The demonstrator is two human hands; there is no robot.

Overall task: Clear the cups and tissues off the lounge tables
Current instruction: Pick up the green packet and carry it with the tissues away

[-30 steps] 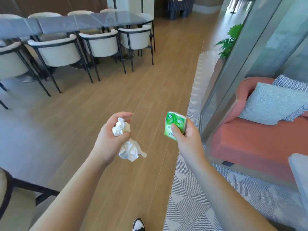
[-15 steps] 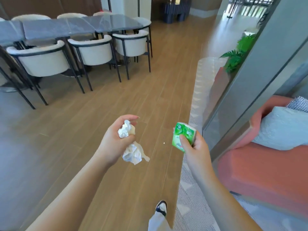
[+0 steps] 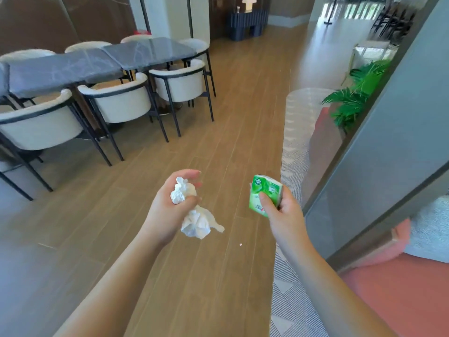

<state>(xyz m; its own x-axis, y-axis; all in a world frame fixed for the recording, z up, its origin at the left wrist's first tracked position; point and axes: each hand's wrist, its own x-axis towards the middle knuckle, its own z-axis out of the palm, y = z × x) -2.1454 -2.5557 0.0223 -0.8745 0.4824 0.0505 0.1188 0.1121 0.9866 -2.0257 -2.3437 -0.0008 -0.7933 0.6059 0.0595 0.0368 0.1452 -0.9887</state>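
Light: bright daylight from the far right windows (image 3: 359,8)
Glare: pale sheen on wooden floor (image 3: 315,45)
Blur: soft overall
Edges: wide-angle bending

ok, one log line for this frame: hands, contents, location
left hand: grips crumpled tissues | right hand: holds green tissue pack | location: over wood floor, beside patterned rug
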